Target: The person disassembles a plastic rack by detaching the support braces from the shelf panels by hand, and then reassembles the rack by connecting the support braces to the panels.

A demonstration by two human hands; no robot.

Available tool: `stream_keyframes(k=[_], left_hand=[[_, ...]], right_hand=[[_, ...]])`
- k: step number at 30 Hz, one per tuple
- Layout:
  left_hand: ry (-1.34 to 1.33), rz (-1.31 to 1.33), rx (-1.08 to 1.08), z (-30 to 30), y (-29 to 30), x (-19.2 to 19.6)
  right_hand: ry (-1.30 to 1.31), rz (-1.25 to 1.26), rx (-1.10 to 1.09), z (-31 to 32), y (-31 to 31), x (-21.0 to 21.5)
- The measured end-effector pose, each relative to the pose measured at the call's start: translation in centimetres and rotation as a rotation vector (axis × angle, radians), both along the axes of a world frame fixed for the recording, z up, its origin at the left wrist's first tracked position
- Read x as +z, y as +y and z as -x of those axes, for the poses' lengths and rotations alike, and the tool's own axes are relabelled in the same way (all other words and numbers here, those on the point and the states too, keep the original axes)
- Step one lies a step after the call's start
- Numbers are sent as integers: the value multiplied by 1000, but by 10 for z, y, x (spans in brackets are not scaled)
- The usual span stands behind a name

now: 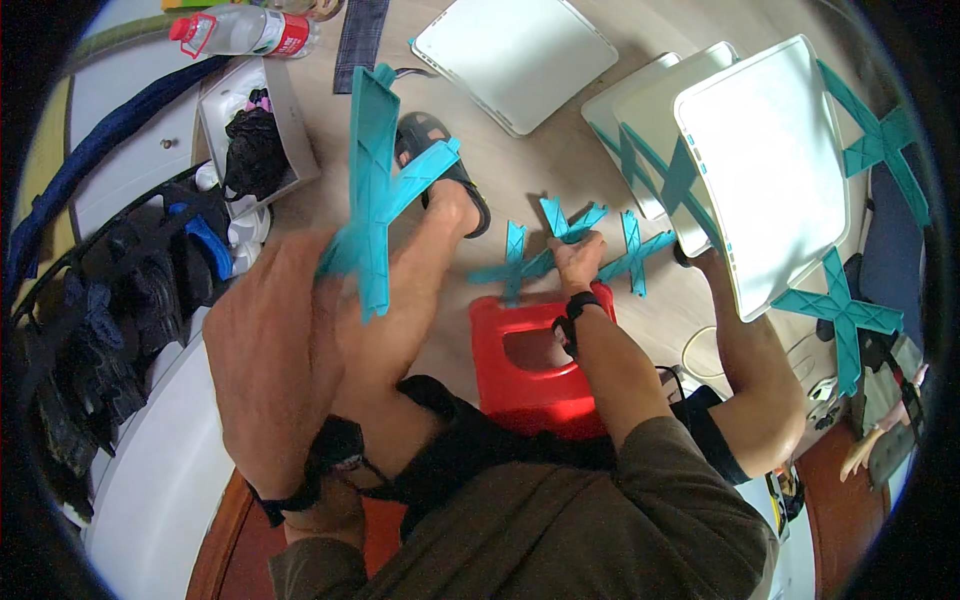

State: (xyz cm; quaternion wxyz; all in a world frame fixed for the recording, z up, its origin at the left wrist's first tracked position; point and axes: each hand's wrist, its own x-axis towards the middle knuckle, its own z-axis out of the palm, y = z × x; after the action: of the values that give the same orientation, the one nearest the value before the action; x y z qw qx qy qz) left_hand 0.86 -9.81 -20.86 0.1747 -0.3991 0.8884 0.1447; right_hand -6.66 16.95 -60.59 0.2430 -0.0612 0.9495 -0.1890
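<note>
Above the red stool [528, 360], left hand [275, 350] grips a teal cross-brace [375, 190]; right hand [578, 258] closes on another brace [540, 262] on the floor.

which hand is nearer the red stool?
Right. The right hand reaches for the teal X-pieces on the floor just past the red stool; the left hand is raised off to its left, holding a teal X-frame.

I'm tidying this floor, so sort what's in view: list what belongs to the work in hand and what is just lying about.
In hand:
left hand holding a teal cross brace
right hand on the teal braces on the floor
white panels

Lying about:
plastic bottle
red stool
box with black cloth
</note>
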Motion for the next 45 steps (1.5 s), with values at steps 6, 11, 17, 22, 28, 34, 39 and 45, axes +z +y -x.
stream_keyframes(k=[6, 11, 17, 22, 28, 34, 39, 45], left_hand=[[106, -43, -96, 0, -2, -6], [352, 99, -338, -17, -11, -46], [30, -118, -137, 31, 11, -84], [230, -591, 385, 60, 73, -155], [332, -619, 540, 36, 111, -286], [138, -693, 397, 30, 137, -341], [20, -681, 408, 38, 143, -354], [408, -735, 618, 48, 159, -297]], right_hand=[[-512, 417, -341, 32, -24, 59], [-896, 757, -512, 43, -35, 106], [-1014, 904, -635, 54, -12, 153], [-1012, 913, -684, 54, 17, 174], [-1066, 1023, -575, 36, 27, 196], [-995, 998, -540, 38, 39, 233], [-891, 984, -606, 45, 43, 223], [-888, 972, -570, 45, 49, 215]])
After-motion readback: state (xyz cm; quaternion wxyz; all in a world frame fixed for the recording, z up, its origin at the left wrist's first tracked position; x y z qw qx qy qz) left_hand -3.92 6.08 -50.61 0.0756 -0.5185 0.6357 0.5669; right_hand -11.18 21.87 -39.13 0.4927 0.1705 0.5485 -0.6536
